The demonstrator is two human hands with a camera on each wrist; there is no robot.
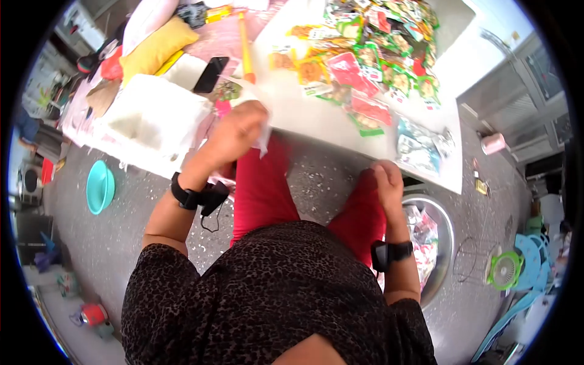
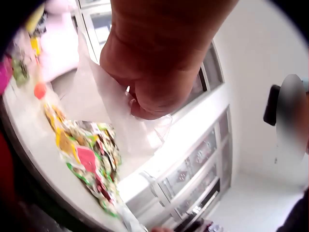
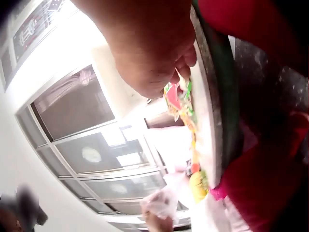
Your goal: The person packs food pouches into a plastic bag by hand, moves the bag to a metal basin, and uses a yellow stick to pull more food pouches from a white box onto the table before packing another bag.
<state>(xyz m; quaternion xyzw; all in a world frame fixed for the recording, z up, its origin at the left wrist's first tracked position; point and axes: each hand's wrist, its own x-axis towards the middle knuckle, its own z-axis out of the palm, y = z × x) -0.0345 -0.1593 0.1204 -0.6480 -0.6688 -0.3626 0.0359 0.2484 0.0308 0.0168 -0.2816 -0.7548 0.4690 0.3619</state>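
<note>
My left hand [image 1: 238, 129] is raised over the near edge of the table, left of centre, and pinches a thin translucent plastic bag [image 2: 113, 96]. The bag hangs loosely from the fingers; in the right wrist view it shows as a pale crumpled film [image 3: 161, 200]. My right hand [image 1: 387, 182] is low by the table's near edge, above the right knee, its fingers loosely curled with nothing seen in them. Nearest to it on the table is a clear bag of blue-and-white packets [image 1: 420, 146]. Beyond lies a heap of colourful snack packets [image 1: 389, 52].
A white padded bundle [image 1: 155, 115], a black phone [image 1: 211, 75] and a yellow stick [image 1: 245, 48] lie on the table's left. Below the table's right end stands a metal basin [image 1: 447, 243] holding packets. A turquoise bowl [image 1: 100, 187] and a green fan [image 1: 505, 271] stand farther out.
</note>
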